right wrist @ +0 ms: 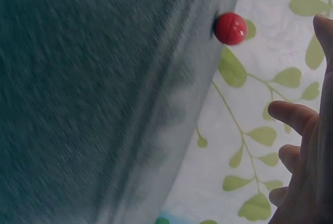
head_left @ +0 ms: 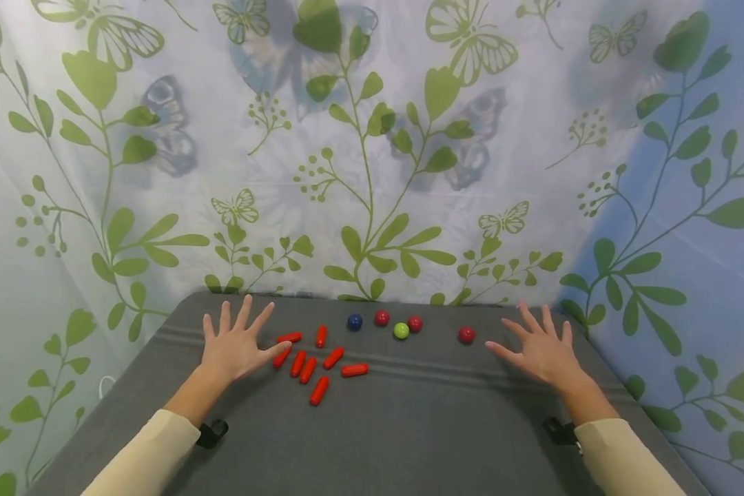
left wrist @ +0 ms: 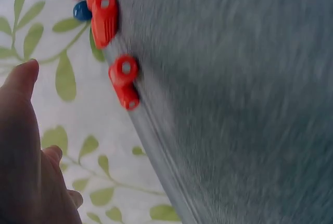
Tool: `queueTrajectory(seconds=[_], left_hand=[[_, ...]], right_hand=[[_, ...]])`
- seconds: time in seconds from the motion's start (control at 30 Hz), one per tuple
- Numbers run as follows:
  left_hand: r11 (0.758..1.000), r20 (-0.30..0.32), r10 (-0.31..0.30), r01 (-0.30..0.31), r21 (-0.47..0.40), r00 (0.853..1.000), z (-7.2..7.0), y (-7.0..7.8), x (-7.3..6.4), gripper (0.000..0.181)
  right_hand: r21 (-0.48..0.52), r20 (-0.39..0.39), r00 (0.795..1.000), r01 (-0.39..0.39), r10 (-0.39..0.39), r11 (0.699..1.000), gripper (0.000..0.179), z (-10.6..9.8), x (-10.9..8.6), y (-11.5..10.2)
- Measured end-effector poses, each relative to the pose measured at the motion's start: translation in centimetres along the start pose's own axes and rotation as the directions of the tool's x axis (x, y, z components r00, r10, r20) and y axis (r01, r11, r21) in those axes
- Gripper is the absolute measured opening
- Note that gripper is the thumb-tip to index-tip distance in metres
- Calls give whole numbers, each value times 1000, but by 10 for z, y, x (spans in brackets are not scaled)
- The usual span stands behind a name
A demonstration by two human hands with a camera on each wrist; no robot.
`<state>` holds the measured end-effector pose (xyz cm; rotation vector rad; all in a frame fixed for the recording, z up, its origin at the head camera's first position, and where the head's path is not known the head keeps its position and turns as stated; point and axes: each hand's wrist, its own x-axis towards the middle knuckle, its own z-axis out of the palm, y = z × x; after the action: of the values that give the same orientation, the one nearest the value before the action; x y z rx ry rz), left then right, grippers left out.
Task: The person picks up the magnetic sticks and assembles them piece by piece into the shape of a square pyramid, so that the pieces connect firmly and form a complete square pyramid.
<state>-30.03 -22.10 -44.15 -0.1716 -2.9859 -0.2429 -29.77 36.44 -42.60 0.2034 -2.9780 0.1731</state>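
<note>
My left hand (head_left: 232, 346) is held with its fingers spread, left of a group of several small red capsule-shaped pieces (head_left: 307, 370). Its thumb overlaps one of these pieces in the head view; whether they touch I cannot tell. In the left wrist view the red pieces (left wrist: 104, 21) appear apart from the fingers. My right hand (head_left: 542, 353), also spread, holds nothing. Nearest to it is a shiny red ball (head_left: 467, 335), which the right wrist view shows as a red ball (right wrist: 230, 28) with a seam, apart from the fingers.
Toward the back of the grey cloth-covered table (head_left: 409, 427) sit a blue ball (head_left: 355, 322), a green ball (head_left: 401, 331) and two more red balls (head_left: 381, 317). Behind the table hangs a white curtain (head_left: 397, 207) with green leaves and butterflies. A black band (head_left: 213, 434) is at the left wrist.
</note>
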Motion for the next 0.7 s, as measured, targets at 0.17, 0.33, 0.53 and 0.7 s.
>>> queueTrajectory(seconds=[0.17,0.33,0.53,0.7], left_hand=[[999,-23,43,-43,-3,999,7,18,-12,95],[998,-36,67,-68,-11,997,10,38,-25,88],[992,-21,115,-116,-42,993,14,59,-40,84],[982,-34,157,-159,-99,987,16,75,-50,77]], right_hand=[[38,-8,1000,29,-28,999,88,17,0,-6],[122,-9,998,62,-61,991,82,32,3,-17],[219,-43,996,88,-81,972,73,42,15,-28],[351,0,997,76,-81,933,74,46,26,-36]])
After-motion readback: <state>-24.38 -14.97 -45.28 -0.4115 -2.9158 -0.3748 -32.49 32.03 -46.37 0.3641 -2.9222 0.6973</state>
